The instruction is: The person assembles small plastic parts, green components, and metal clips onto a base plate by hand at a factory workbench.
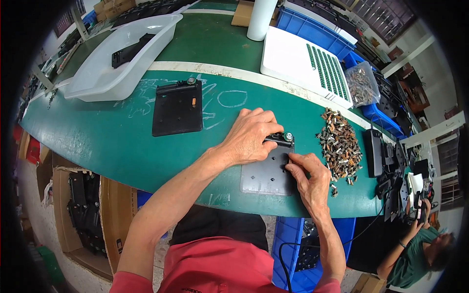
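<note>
A flat black plastic plate (266, 176) with small holes lies on the green table in front of me. Along its far edge runs a black bar with a round, shiny end piece (288, 137). My left hand (250, 134) is closed on that bar, its fingers curled over the top. At the plate's right side, my right hand (311, 177) is closed in a pinch; whatever sits between thumb and forefinger is too small and covered to make out. A similar black plate (177, 110) lies farther left, with a small orange piece (194, 102) on it.
Small metal and brown pieces form a pile (341, 146) right of my hands. Beyond are a white tray (288, 56) with rows of green parts, a bag of pieces (361, 83) and a white tub (105, 83). A cardboard box (110, 219) stands below left; a person (415, 254) sits right.
</note>
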